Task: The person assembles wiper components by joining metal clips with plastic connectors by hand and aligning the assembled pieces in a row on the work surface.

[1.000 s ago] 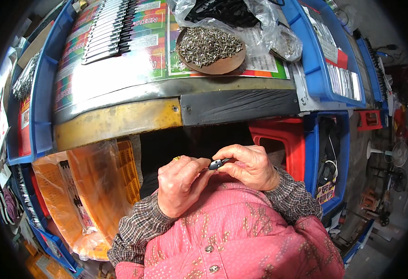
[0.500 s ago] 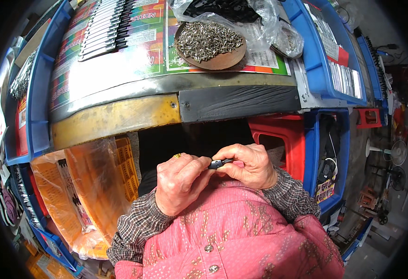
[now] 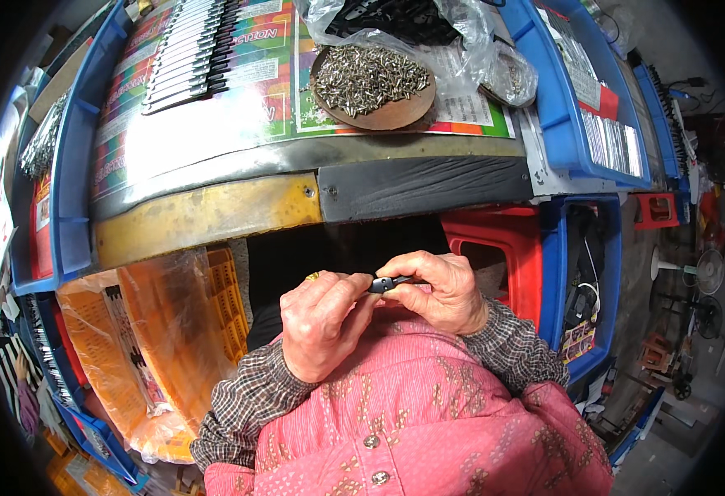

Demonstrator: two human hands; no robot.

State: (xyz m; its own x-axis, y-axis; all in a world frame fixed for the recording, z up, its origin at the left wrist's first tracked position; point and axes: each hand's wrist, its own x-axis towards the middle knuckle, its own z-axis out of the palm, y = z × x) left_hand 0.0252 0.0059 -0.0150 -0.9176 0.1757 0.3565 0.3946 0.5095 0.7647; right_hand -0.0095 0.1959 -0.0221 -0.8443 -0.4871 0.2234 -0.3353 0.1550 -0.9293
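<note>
Workpiece (image 3: 381, 284): small, dark, narrow, small holes in its face; held in the air between the two hands, just in front of the pink shirt (image 3: 379, 380). Left hand (image 3: 321, 326) closed, thumb and forefinger pinching the near end, which the fingertips partly hide. Right hand (image 3: 448, 293) also closed, thumb and forefinger gripping the thinner opposite end. Whether anything else sits inside either grip: cannot tell.

Step in hand, as judged: close two-handed fingertip work on this single piece, away from the bench. Next move would call for a firm pinch at both ends, small controlled finger motion and the holes left uncovered; a piece this slight could slip or turn.

Ahead of the hands, bench edge with dark strip (image 3: 429, 188). Beyond it, forward of the right hand, shallow brown dish (image 3: 404, 117) heaped with small metal pins (image 3: 367, 78). Forward and left, row of flat metal parts (image 3: 185, 58) with dark ends. Farther ahead, past the dish, clear plastic bag (image 3: 480, 37) around dark pieces (image 3: 391, 18).
</note>
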